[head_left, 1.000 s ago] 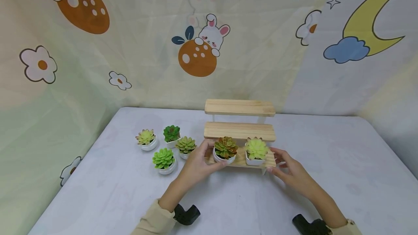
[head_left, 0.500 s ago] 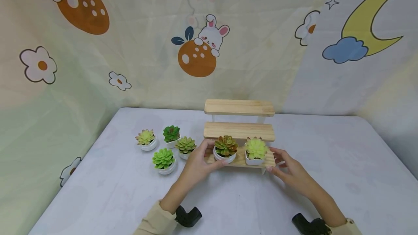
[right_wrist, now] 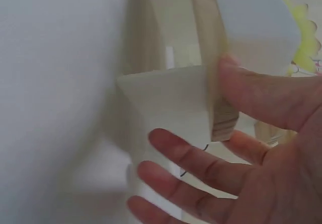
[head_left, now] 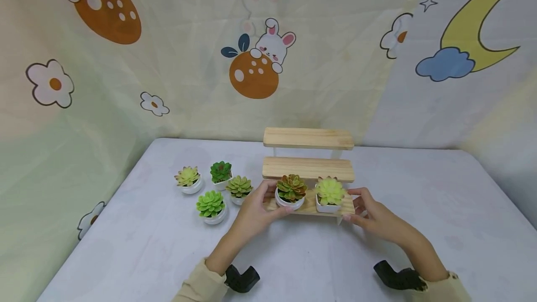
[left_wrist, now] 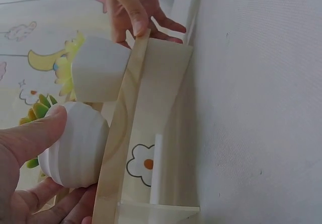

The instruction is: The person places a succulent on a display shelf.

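Note:
A tiered wooden plant stand [head_left: 308, 168] faces me on the white table. My left hand [head_left: 256, 209] holds a round white pot with a reddish-green succulent [head_left: 291, 188] on the lowest board, thumb in front and fingers behind, as the left wrist view shows. To its right on that board stands a square white pot with a pale green succulent [head_left: 330, 191]. At the board's right end my right hand [head_left: 379, 218] grips the stand, thumb on the front edge and index finger behind. Its other fingers [right_wrist: 183, 183] spread out below the board.
Several more potted succulents stand left of the stand: a yellow-green one [head_left: 188, 178], a dark green one [head_left: 220, 173], an olive one [head_left: 238, 187] and a bright green one [head_left: 210, 205]. A printed cloth backdrop [head_left: 335, 97] rises behind the table.
My right wrist has risen slightly, with its fingers still at the board's end. The left hand and the reddish-green succulent stay almost where they were.

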`<state>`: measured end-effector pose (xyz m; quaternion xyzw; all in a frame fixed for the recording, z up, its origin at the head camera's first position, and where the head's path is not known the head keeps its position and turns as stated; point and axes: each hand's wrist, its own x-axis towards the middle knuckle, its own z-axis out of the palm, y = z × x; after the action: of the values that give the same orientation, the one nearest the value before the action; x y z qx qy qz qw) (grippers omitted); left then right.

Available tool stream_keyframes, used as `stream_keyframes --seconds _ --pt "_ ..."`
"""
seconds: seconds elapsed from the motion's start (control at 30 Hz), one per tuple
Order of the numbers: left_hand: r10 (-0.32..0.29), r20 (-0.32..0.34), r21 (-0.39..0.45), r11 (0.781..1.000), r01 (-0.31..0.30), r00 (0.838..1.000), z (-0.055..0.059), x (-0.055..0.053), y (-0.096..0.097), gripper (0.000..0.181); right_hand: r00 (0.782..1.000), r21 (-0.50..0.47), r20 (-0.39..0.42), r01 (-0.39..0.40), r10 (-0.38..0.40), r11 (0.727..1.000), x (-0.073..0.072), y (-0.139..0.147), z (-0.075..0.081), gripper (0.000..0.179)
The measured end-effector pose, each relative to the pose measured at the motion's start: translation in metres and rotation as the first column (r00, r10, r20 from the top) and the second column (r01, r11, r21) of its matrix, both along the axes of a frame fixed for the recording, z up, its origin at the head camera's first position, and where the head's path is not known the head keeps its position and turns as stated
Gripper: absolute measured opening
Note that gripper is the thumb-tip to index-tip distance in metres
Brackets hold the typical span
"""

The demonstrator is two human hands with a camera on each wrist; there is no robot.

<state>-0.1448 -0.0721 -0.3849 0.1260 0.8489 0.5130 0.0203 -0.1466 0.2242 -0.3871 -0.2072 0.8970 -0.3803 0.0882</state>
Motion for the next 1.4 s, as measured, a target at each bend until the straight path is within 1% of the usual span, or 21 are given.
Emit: stream_keyframes --seconds 0.1,0.17,0.23,0.3,0.43,0.53,0.77,1.0,1.07,1.2,1.33,1.4 --pt "-0.002 0.007 0.005 1.000 0.002 1.000 0.001 0.000 -0.001 0.064 0.996 0.003 0.087 -0.017 0.017 1.000 -0.002 -0.001 0.003 0.062" --pt "-0.001 0.004 0.006 1.000 0.001 1.000 0.001 0.000 -0.001 0.064 0.991 0.002 0.130 -0.023 0.022 1.000 -0.003 -0.002 0.005 0.063" --pt "0.002 0.002 0.007 1.000 -0.002 1.000 0.001 0.000 -0.001 0.064 0.986 -0.004 0.162 -0.022 0.022 1.000 -0.003 -0.003 0.006 0.064" --pt "0.007 -0.003 0.007 1.000 -0.007 1.000 0.000 0.001 -0.001 0.064 0.984 -0.006 0.175 -0.017 0.018 1.000 -0.003 -0.003 0.006 0.065" --pt "0.010 -0.011 0.003 1.000 -0.010 1.000 -0.002 0.001 -0.001 0.066 0.987 -0.004 0.158 -0.007 0.007 1.000 -0.002 -0.002 0.005 0.064" --pt "-0.007 -0.009 0.003 1.000 0.007 1.000 -0.002 0.001 -0.001 0.068 0.990 0.001 0.144 0.001 -0.001 1.000 -0.001 -0.001 0.004 0.064" --pt "-0.101 0.008 0.007 0.995 0.101 0.995 0.001 0.001 -0.007 0.072 0.992 0.010 0.124 0.033 -0.035 0.999 0.001 0.000 0.002 0.065" --pt "-0.158 0.014 0.023 0.987 0.157 0.987 0.010 0.002 -0.017 0.066 0.994 -0.007 0.100 0.034 -0.033 0.999 0.003 0.000 0.002 0.063" --pt "-0.162 0.002 0.018 0.987 0.162 0.987 0.015 0.003 -0.021 0.066 0.994 -0.007 0.100 0.037 -0.036 0.999 0.002 0.000 0.002 0.063" --pt "-0.161 -0.050 0.003 0.987 0.161 0.986 0.024 0.003 -0.033 0.066 0.994 -0.001 0.095 0.045 -0.044 0.999 0.001 0.000 0.002 0.063" --pt "-0.175 -0.097 -0.063 0.983 0.170 0.980 0.031 0.002 -0.048 0.068 0.996 0.001 0.089 0.031 -0.030 1.000 0.002 0.000 0.001 0.063" --pt "-0.174 -0.113 -0.117 0.980 0.161 0.978 0.034 0.001 -0.056 0.070 0.995 -0.001 0.091 0.026 -0.026 1.000 0.002 -0.001 0.001 0.063"
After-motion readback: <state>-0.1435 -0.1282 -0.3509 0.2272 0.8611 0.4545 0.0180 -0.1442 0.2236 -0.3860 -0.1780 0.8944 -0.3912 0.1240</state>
